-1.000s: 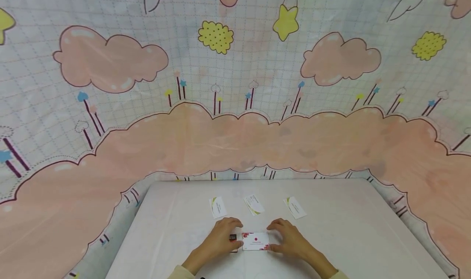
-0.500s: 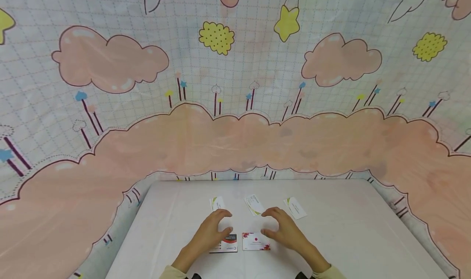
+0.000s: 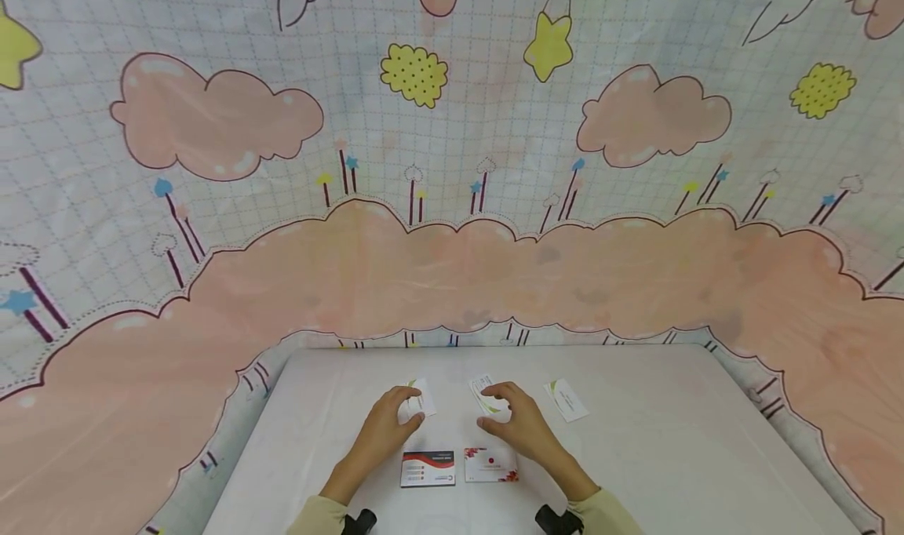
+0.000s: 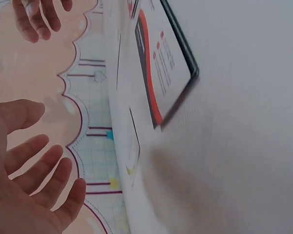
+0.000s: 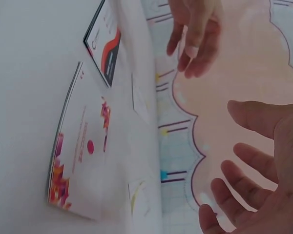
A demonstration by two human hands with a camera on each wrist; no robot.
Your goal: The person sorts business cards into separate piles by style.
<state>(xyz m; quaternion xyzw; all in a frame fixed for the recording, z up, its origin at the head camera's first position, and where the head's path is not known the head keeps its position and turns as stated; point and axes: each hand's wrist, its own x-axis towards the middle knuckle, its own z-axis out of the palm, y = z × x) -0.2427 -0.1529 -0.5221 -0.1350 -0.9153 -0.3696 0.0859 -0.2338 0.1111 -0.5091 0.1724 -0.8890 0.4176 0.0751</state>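
Two small stacks of business cards lie side by side near the front of the table: one with a red and black wave (image 3: pixel 428 469), the other white with pink and red flower corners (image 3: pixel 490 465). The person's left hand (image 3: pixel 387 421) hovers above and beyond the wave-patterned stack, thumb and fingers spread and holding nothing. Above the flowered stack the right hand (image 3: pixel 521 423) is also raised, its fingers loosely bent around nothing. Both wrist views show bare palms, the left hand (image 4: pixel 36 170) and the right hand (image 5: pixel 256 170), with fingers apart.
Three groups of white and green cards lie farther back: a left group (image 3: pixel 428 400) partly behind the left hand, a middle group (image 3: pixel 482 383) partly behind the right hand, and a right group (image 3: pixel 567 400). A cloud-patterned cloth (image 3: pixel 452 276) rises behind the white table (image 3: pixel 678 441).
Both hands have come away from the two front card stacks, moving up and back. The left hand has also shifted left, uncovering the wave-patterned stack. The cards look unmoved.
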